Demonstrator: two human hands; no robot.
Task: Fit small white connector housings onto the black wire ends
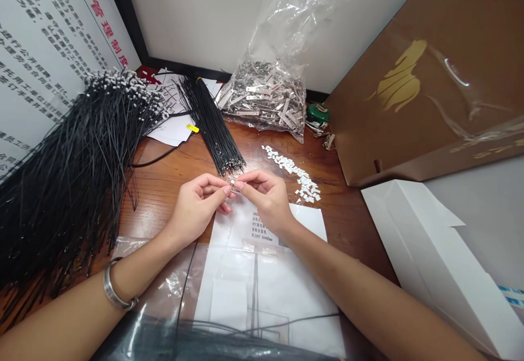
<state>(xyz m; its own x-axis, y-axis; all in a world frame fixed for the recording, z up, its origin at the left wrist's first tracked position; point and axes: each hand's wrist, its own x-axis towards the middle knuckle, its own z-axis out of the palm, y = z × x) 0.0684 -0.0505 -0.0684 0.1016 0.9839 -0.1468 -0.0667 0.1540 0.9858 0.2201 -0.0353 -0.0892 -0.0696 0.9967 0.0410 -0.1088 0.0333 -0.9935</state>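
White, a tiny piece (232,183) is sitting near frame centre in my head view; I'm seeing the left hand (194,208) and right hand (268,196) pinching it, and judging it light, stiff, best gripped by its sides.

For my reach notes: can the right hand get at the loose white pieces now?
Likely yes: the white pieces lie on the table beside the right hand, nothing visible between, though that hand is pinching a small part.
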